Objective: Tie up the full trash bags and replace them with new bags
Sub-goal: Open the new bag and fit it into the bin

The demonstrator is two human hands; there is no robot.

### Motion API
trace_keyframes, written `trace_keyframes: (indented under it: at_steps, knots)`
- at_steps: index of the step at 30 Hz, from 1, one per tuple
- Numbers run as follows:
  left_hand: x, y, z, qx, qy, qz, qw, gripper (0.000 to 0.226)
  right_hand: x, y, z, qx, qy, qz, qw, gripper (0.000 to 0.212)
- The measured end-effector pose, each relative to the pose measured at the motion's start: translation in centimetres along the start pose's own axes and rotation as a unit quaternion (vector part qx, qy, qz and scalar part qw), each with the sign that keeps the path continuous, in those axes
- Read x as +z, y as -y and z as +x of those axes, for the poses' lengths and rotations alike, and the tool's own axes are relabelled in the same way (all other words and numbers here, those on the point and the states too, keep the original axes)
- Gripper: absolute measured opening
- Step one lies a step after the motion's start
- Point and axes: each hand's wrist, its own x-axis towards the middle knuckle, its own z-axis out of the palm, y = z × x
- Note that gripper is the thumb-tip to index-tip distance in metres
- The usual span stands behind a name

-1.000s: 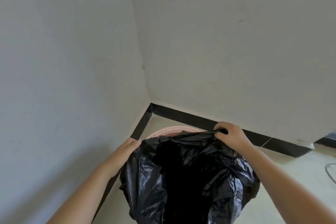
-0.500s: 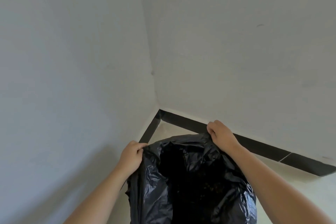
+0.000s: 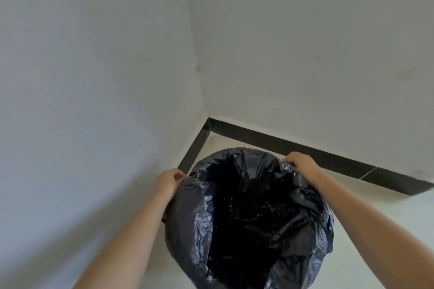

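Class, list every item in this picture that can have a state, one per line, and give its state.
black trash bag: mouth spread wide open, untied
left hand: closed, pinching the bag's left rim
right hand: closed, gripping the bag's far right rim

Two pale, blue-grey painted walls meet in a corner: the left wall [image 3: 89,73] fills most of that side of the view, and the back wall [image 3: 305,49] runs off to the right. Both look matte, with a few faint scuffs; a small dark mark sits high on the back wall and another small spot lies just beside the corner seam. A black baseboard [image 3: 293,146] lines the foot of both walls, with a thin pale joint showing toward its right end. Below it lies a light cream floor [image 3: 380,206], smooth and plain.
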Motion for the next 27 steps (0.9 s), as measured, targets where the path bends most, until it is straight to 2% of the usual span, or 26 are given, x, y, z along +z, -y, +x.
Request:
trace_keyframes:
  at_steps: [3,5,6,8,10,11,13,15,18,20,22,24,25,27]
  knots:
    - [0.0,2.1,-1.7,-0.007,0.007,-0.007,1.0,0.023,-0.1,-1.2,-2.3,-0.003,-0.089,0.015,0.996,0.03]
    - [-0.4,2.5,-2.8,0.009,-0.044,-0.024,0.999,0.027,0.1,-0.8,-4.5,-0.009,-0.159,0.067,0.985,0.028]
    - [-0.6,2.4,-3.4,0.022,-0.077,-0.026,0.996,0.029,0.3,-0.5,-5.7,-0.02,-0.169,0.073,0.983,0.028]
    - [-1.0,1.4,-4.8,0.063,-0.103,-0.047,0.992,0.032,0.9,0.2,-8.0,-0.048,-0.13,0.043,0.989,0.037]
    - [-0.8,0.1,-6.6,0.11,-0.053,-0.032,0.992,0.045,1.9,0.8,-9.8,-0.036,-0.085,0.001,0.996,0.055]
    - [-0.3,-0.4,-7.5,0.125,-0.015,0.013,0.992,0.056,2.5,0.8,-10.4,-0.021,-0.074,-0.01,0.997,0.061]
    - [0.9,-0.6,-8.9,0.14,0.023,0.132,0.981,0.073,3.4,0.7,-11.1,0.003,-0.074,-0.011,0.997,0.062]
    - [1.3,-0.2,-9.5,0.131,0.002,0.159,0.979,0.072,3.8,0.0,-11.2,0.013,-0.079,0.031,0.996,0.055]
    - [0.8,0.5,-9.7,0.096,0.023,0.044,0.994,0.061,3.9,-1.7,-11.1,0.006,-0.052,0.129,0.99,0.05]
    - [0.7,1.4,-9.9,0.074,0.049,-0.078,0.993,0.055,4.1,-2.2,-11.4,0.006,-0.045,0.251,0.967,0.049]
    - [0.9,1.6,-10.6,0.043,0.044,-0.226,0.972,0.049,4.7,-2.3,-11.8,0.015,-0.051,0.355,0.933,0.046]
    - [1.0,1.6,-11.1,0.012,0.053,-0.329,0.943,0.045,5.3,-2.6,-12.1,0.029,-0.053,0.395,0.917,0.043]
    - [1.0,1.6,-11.0,-0.005,0.066,-0.352,0.934,0.044,5.4,-2.7,-12.3,0.034,-0.05,0.396,0.916,0.043]
    - [0.7,2.0,-10.5,-0.015,0.09,-0.321,0.943,0.045,5.1,-2.6,-12.7,0.034,-0.041,0.362,0.931,0.042]
